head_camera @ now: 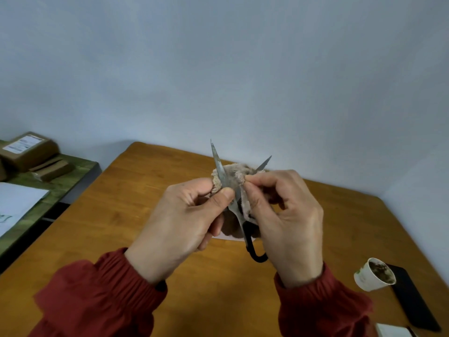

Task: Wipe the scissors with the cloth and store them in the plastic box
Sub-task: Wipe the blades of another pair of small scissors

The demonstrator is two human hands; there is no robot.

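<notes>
Mid-wipe: our left hand (179,215) pinched the spread scissors (218,162), our right hand (289,215) pinched the cloth (237,173); next, we judged, closing the blades for the unseen plastic box.

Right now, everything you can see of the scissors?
The scissors have dull grey metal blades, spread open in a V with the tips pointing up and away, and a black handle loop at the bottom, partly hidden. They are held above the table. The left hand pinches one blade, thumb on it. The right hand pinches the beige cloth bunched around the blades. Only the tip of the second blade shows.
</notes>
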